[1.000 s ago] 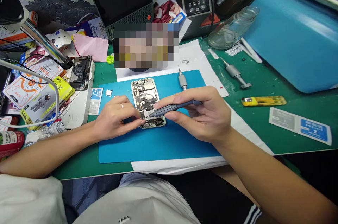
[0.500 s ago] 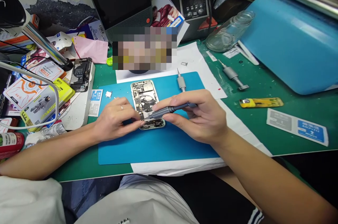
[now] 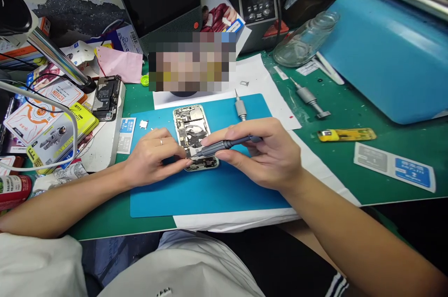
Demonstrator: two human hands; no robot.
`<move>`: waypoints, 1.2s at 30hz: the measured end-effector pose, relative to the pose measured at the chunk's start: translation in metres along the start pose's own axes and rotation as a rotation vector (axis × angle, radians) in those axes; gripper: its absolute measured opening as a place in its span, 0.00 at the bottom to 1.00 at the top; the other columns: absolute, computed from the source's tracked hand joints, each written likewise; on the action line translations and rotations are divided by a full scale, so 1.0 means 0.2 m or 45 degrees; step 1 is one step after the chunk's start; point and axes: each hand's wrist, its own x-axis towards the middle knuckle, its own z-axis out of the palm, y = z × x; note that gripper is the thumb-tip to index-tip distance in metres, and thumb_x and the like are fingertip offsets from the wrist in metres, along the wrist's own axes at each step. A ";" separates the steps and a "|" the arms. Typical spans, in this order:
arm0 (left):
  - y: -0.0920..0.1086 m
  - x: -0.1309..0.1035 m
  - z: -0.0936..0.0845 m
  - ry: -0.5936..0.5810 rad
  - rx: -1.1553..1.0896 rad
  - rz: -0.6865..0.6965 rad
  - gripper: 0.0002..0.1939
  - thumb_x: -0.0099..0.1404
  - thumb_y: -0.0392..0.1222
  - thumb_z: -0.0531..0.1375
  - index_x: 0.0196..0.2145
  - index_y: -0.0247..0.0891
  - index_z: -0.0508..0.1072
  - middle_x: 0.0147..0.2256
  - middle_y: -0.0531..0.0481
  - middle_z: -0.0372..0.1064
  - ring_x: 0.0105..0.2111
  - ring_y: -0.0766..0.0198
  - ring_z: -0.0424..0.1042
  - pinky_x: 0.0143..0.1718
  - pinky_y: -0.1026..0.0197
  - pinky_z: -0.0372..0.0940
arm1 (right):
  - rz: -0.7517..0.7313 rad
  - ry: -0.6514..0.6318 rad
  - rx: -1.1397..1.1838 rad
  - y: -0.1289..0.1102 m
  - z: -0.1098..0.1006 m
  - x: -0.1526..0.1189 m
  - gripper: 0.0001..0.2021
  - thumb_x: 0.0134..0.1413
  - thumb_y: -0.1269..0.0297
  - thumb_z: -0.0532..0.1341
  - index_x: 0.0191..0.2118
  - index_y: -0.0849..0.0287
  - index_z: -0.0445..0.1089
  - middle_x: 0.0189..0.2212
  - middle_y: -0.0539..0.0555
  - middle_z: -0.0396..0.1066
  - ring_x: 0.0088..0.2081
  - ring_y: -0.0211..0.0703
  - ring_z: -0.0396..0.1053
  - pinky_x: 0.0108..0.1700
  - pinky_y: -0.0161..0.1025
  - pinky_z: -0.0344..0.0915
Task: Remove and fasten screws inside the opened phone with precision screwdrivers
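An opened smartphone (image 3: 193, 129) with bare inner parts lies on a blue mat (image 3: 164, 203). My right hand (image 3: 268, 155) is closed round a dark grey precision screwdriver (image 3: 224, 146), tilted so its tip points left at the lower part of the phone. Close to that tip, my left hand (image 3: 156, 155) has thumb and fingers pinched together at the phone's lower left edge. What lies between them, if anything, is too small to make out. Beyond the phone, a second screwdriver (image 3: 240, 107) stands near the mat's far edge, partly behind my right hand.
To the right lie another screwdriver (image 3: 308, 96), a yellow cutter (image 3: 346, 134) and a printed card (image 3: 395, 166). A glass jar (image 3: 301, 43) rests tipped behind them. At left, boxes (image 3: 52, 136) and another opened phone (image 3: 107, 98) crowd a lamp pole (image 3: 63, 59).
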 end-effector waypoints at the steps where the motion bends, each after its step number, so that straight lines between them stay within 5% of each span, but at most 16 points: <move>1: 0.00 0.00 0.00 0.000 -0.006 0.002 0.07 0.71 0.40 0.64 0.34 0.38 0.74 0.28 0.52 0.75 0.29 0.64 0.67 0.34 0.60 0.61 | 0.001 0.001 0.005 0.00 0.00 0.00 0.18 0.59 0.74 0.67 0.51 0.49 0.68 0.42 0.48 0.80 0.43 0.41 0.82 0.43 0.37 0.82; 15: -0.01 0.00 0.00 -0.042 -0.003 0.033 0.06 0.72 0.41 0.63 0.44 0.37 0.76 0.33 0.49 0.78 0.31 0.63 0.70 0.37 0.59 0.62 | 0.016 0.021 0.033 0.01 0.00 0.00 0.18 0.59 0.74 0.67 0.51 0.48 0.68 0.42 0.48 0.80 0.43 0.42 0.82 0.42 0.38 0.83; 36: 0.00 0.00 0.00 -0.070 0.050 0.022 0.06 0.73 0.41 0.62 0.38 0.38 0.78 0.31 0.51 0.78 0.29 0.65 0.69 0.35 0.58 0.61 | -0.015 0.007 0.006 0.02 0.00 0.00 0.18 0.60 0.73 0.67 0.52 0.48 0.68 0.42 0.48 0.79 0.43 0.42 0.81 0.43 0.37 0.83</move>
